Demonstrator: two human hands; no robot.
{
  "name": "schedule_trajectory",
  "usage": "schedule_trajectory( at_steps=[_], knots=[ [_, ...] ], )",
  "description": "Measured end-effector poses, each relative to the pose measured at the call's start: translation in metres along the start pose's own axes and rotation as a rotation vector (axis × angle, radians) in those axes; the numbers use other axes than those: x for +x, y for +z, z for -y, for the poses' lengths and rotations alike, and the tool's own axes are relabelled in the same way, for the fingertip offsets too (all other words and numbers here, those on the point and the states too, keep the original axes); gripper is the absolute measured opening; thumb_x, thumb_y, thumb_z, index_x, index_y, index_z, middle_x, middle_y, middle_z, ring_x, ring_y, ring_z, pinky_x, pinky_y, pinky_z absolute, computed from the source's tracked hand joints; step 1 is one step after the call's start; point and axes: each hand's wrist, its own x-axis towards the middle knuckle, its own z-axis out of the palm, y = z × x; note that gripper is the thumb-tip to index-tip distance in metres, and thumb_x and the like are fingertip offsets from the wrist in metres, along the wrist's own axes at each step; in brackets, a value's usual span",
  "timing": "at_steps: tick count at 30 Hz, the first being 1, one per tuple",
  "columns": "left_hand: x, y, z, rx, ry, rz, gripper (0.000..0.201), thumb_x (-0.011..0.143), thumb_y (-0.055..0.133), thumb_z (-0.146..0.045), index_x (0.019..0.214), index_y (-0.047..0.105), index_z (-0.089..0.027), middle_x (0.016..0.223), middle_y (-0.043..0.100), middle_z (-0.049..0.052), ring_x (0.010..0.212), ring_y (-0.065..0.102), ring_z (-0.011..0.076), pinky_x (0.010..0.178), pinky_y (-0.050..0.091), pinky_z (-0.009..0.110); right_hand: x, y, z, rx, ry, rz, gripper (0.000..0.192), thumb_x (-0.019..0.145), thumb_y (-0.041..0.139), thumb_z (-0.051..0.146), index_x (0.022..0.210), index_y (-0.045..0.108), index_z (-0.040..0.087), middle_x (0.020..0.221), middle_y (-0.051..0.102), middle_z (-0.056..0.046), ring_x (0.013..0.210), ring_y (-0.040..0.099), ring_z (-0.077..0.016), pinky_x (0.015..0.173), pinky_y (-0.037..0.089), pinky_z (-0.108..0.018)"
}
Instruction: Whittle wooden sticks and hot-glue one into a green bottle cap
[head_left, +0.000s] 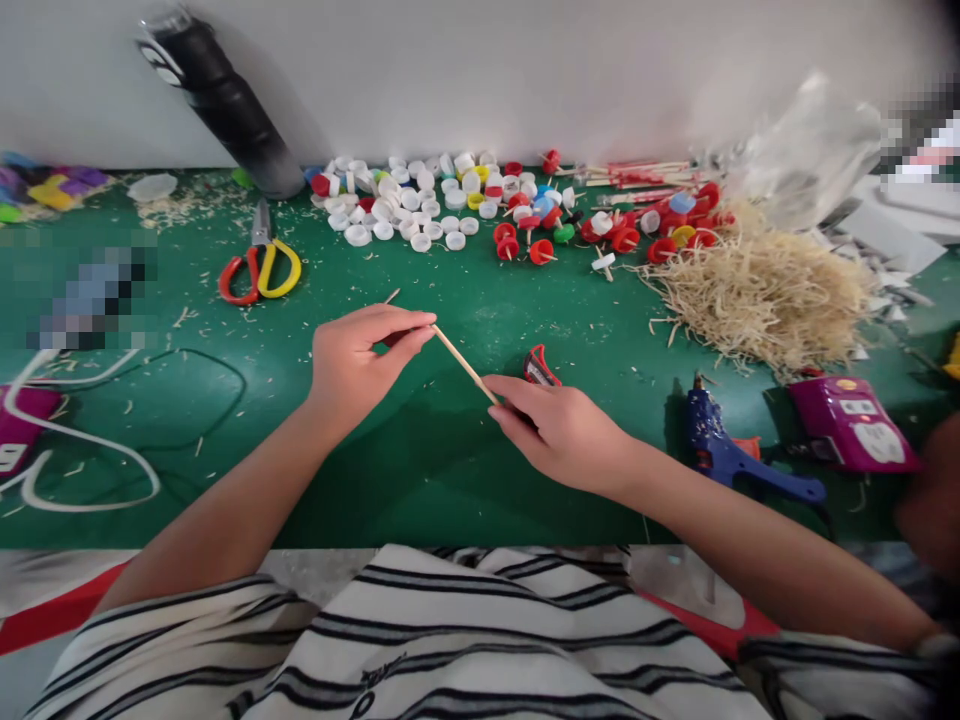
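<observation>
Hands on one thin wooden stick [459,358], held over the green table [450,470].

Left hand [358,362] pinches the stick's far end between thumb and fingertips; right hand [559,430] is closed round the near end, with a red sharpener [540,368] lying just beyond its knuckles (touching or not, hard to say). It looks like the stick is being worked to a point; the next move calls for a steady grip at both ends. Bottle caps [409,205] lie well behind, glue gun [731,455] to the right.
</observation>
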Motion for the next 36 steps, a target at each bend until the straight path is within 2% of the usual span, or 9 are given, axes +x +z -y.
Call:
schedule_trajectory(
  at_steps=[5,11,17,26,31,36],
  knots=[
    [-0.004,0.005,0.009,0.028,-0.021,0.080,0.014,0.094,0.073,-0.028,0.095,0.087,-0.026,0.089,0.086,0.001,0.070,0.075,0.0128,0.066,0.060,0.026,0.001,0.010,-0.012,0.040,0.034,0.043,0.040,0.109,0.044,0.030,0.138,0.066,0.013,0.092,0.077,-0.007,0.079,0.068,-0.0179,0.071,0.046,-0.030],
    [-0.013,0.012,0.014,0.101,0.060,0.083,0.013,0.097,0.069,-0.026,0.095,0.082,-0.023,0.081,0.082,0.002,0.070,0.074,0.0137,0.068,0.059,0.027,-0.001,0.023,-0.016,0.026,0.015,0.027,0.036,0.109,0.046,0.030,0.133,0.067,0.014,0.083,0.075,-0.004,0.075,0.066,-0.0172,0.069,0.043,-0.029],
    [-0.018,0.016,0.015,0.159,0.183,0.034,0.009,0.097,0.066,-0.020,0.095,0.076,-0.022,0.083,0.079,0.002,0.069,0.071,0.0136,0.067,0.056,0.027,-0.001,0.022,-0.015,0.048,0.021,0.051,0.038,0.109,0.045,0.031,0.132,0.068,0.013,0.083,0.073,-0.004,0.072,0.063,-0.0167,0.068,0.041,-0.029],
    [-0.021,0.022,0.022,0.249,0.195,0.049,0.008,0.097,0.063,-0.020,0.093,0.070,-0.022,0.081,0.074,0.002,0.069,0.067,0.0139,0.065,0.053,0.027,0.001,0.021,-0.014,0.062,0.055,0.083,0.035,0.108,0.046,0.032,0.127,0.070,0.015,0.076,0.069,-0.001,0.069,0.059,-0.0155,0.064,0.036,-0.028],
    [-0.022,0.021,0.020,0.269,0.171,0.062,0.012,0.099,0.061,-0.022,0.093,0.072,-0.019,0.083,0.076,0.003,0.070,0.067,0.0125,0.066,0.053,0.025,0.003,0.020,-0.016,0.139,0.073,0.089,0.034,0.107,0.048,0.033,0.122,0.072,0.013,0.072,0.065,0.000,0.062,0.054,-0.0132,0.062,0.035,-0.028],
    [-0.018,0.021,0.020,0.102,-0.039,0.067,0.015,0.098,0.064,-0.026,0.097,0.077,-0.020,0.087,0.080,0.001,0.068,0.069,0.0101,0.068,0.056,0.023,0.011,0.006,-0.015,0.388,0.149,0.095,0.037,0.105,0.054,0.031,0.129,0.073,0.011,0.068,0.063,0.003,0.059,0.052,-0.0112,0.060,0.037,-0.027]
  ],
)
